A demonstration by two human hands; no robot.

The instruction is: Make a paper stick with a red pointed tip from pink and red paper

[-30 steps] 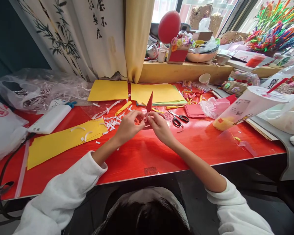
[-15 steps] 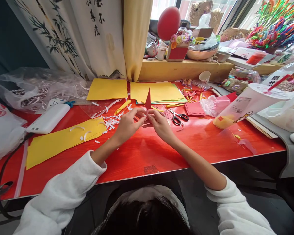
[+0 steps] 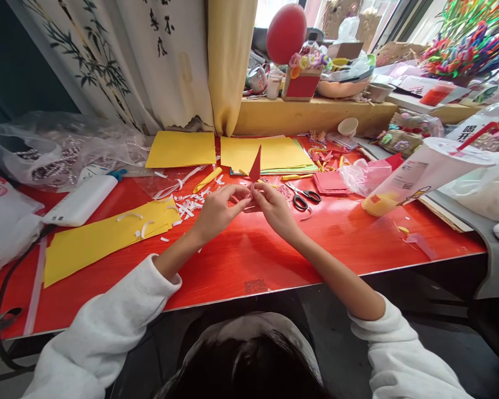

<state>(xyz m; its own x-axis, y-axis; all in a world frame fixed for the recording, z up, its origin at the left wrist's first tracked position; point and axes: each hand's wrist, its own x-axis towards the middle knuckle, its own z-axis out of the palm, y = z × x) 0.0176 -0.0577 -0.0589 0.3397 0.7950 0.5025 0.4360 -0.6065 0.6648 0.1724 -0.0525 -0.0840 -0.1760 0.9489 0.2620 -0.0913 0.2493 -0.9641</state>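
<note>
Both your left hand [image 3: 218, 209] and right hand [image 3: 274, 209] pinch the folded red paper [image 3: 255, 166] together above the red table [image 3: 249, 260] — its point has swung from leftward to upright-right — the fold is being worked.

I noted scissors [image 3: 304, 197] just right of my hands on the table [image 3: 249, 260]; paper sheet [image 3: 103, 235] lay left, cup [image 3: 419, 174] far right, scraps [image 3: 189, 206] between.

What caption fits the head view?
Both hands, left and right, pinch folded red paper above a red table.
</note>
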